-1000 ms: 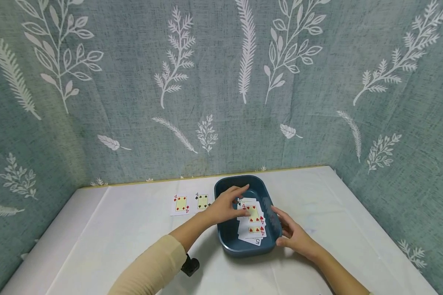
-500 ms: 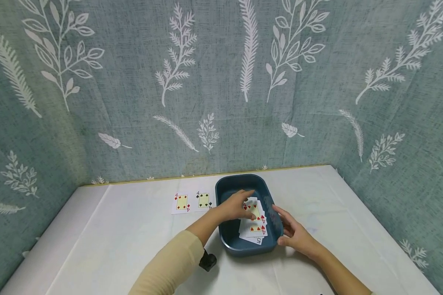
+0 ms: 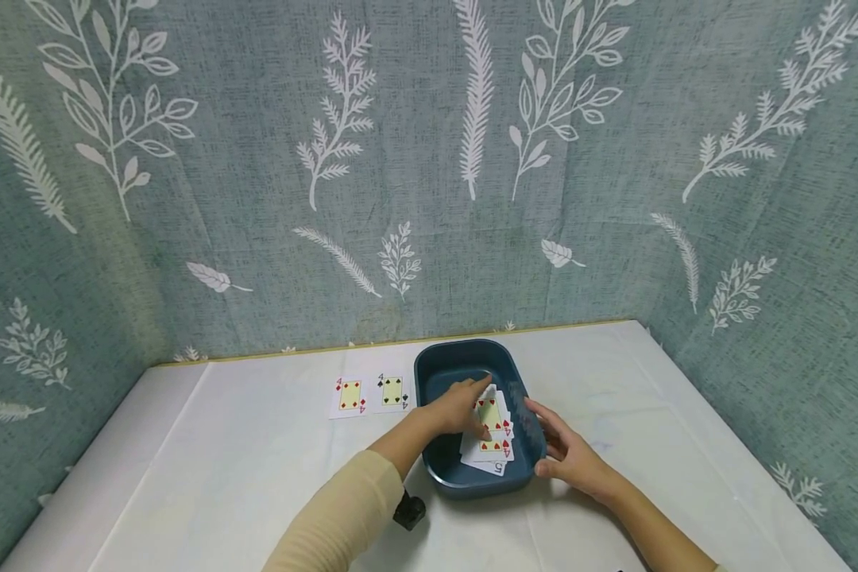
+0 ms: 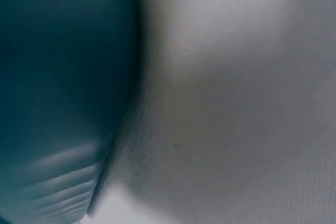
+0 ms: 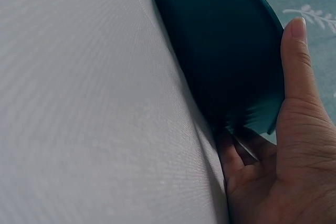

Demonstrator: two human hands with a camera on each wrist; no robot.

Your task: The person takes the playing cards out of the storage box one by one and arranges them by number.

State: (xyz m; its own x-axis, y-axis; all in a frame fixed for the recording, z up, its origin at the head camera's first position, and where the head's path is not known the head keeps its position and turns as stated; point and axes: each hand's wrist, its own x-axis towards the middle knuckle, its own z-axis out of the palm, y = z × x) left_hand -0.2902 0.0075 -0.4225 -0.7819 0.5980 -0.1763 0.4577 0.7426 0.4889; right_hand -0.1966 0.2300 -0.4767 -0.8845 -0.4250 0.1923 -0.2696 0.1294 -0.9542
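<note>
There is one blue bin (image 3: 482, 489). Inside it are at least three playing cards (image 3: 498, 447); overlap hides their full number. Left of the bin lie two more, one red four (image 3: 348, 396) and one black four (image 3: 392, 392). Two hands show: one left hand (image 3: 460, 407) in the bin, one right hand (image 3: 570, 461) at its right side. One black object (image 3: 410, 511) shows near its left side.

Bin (image 3: 442, 459) sat on the table (image 3: 186, 477) with a card pile (image 3: 499, 449) in it, two more cards (image 3: 349, 396) off to its left.
</note>
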